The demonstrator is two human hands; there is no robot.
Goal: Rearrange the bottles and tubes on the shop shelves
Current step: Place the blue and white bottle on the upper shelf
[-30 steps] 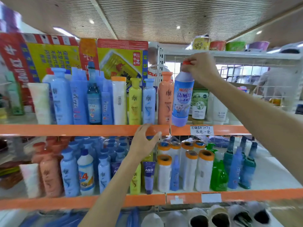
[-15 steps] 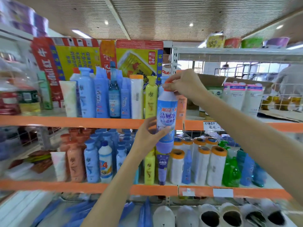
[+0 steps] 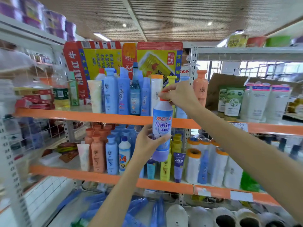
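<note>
A blue-and-white cleaner bottle (image 3: 162,125) with a red cap hangs upright in front of the upper orange shelf edge (image 3: 82,114). My right hand (image 3: 178,94) pinches its cap from above. My left hand (image 3: 147,143) grips its lower body from the left. Behind it the upper shelf carries a row of blue bottles (image 3: 111,92), a white tube (image 3: 95,95) and an orange bottle (image 3: 200,86). The lower shelf (image 3: 85,175) holds orange bottles (image 3: 97,154), blue bottles (image 3: 112,154), a yellow bottle (image 3: 165,169) and a purple tube (image 3: 178,166).
White rolls with orange caps (image 3: 193,166) stand on the lower shelf to the right. White pouches (image 3: 260,100) and a cardboard box (image 3: 226,86) sit on the upper right shelf. Flattened printed cartons (image 3: 124,59) stand behind the bottles. Slippers (image 3: 224,217) lie at the bottom.
The cleaner bottle has come off the upper shelf and moved down and left, in front of the shelf edge. My left hand rose and took hold of its lower body.
</note>
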